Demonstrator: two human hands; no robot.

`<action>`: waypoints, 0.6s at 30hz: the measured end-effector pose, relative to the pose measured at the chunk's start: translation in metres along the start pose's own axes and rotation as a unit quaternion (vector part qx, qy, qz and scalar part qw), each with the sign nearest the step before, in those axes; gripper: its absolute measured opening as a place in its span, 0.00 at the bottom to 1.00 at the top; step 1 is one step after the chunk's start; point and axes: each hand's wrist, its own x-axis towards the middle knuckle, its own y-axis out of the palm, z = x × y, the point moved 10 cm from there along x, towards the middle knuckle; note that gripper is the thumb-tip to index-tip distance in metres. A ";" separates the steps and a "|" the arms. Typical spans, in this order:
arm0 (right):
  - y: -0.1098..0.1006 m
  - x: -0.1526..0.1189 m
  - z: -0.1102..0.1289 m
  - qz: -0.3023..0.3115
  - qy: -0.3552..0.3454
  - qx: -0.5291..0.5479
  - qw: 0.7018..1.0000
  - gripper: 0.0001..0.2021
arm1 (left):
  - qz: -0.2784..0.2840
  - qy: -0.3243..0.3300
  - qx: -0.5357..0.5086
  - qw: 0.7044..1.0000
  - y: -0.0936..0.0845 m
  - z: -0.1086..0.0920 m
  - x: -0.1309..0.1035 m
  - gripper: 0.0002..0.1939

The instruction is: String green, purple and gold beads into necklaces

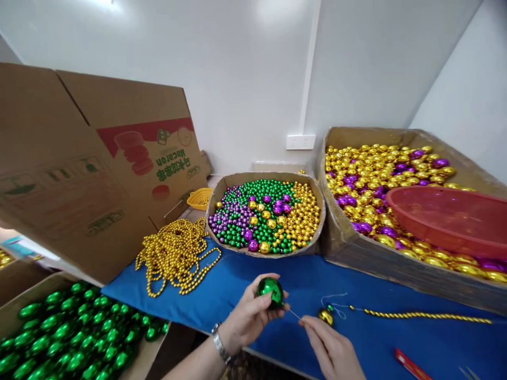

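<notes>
My left hand (255, 309) is closed round a large shiny green ball (271, 290), holding it above the blue cloth. Between the finger and thumb of my right hand (332, 343) is a thin needle-like wire (293, 313), its far end at the lower right of the ball. I cannot tell how far it goes in. Just past my right fingers, a gold ball (325, 316) lies with a small green bead and loose clear thread (340, 306). A strand of gold beads (428, 315) stretches rightward along the cloth.
A tub of mixed small beads (266, 252) stands behind my hands, beside a pile of gold bead strings (174, 253). A large carton of gold and purple beads (368, 264) holds a red basin (447, 219). Green beads (67, 338) fill a box at left. A red object (412, 364) lies in front.
</notes>
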 end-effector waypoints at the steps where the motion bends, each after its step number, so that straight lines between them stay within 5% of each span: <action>1: -0.002 0.000 0.001 -0.009 -0.007 -0.007 1.000 0.12 | -0.006 0.001 0.007 1.000 -0.001 0.000 0.001 0.24; 5: -0.011 0.001 0.003 -0.035 -0.013 -0.018 0.999 0.14 | -0.027 0.024 0.066 0.997 -0.002 -0.007 0.003 0.27; 9: -0.007 0.004 -0.001 -0.001 0.026 0.026 0.999 0.14 | -0.006 0.001 0.068 0.998 0.007 -0.002 0.004 0.27; 13: -0.014 0.003 -0.003 -0.028 0.039 0.027 0.998 0.16 | 0.040 -0.014 0.127 0.991 0.020 0.003 0.007 0.33; 15: -0.020 0.002 -0.008 -0.042 0.047 0.022 0.998 0.15 | 0.067 0.008 0.152 0.986 0.030 -0.007 0.016 0.35; 18: -0.032 0.000 -0.018 -0.069 0.063 0.007 0.996 0.15 | 0.028 0.103 0.244 0.964 0.038 -0.045 0.049 0.26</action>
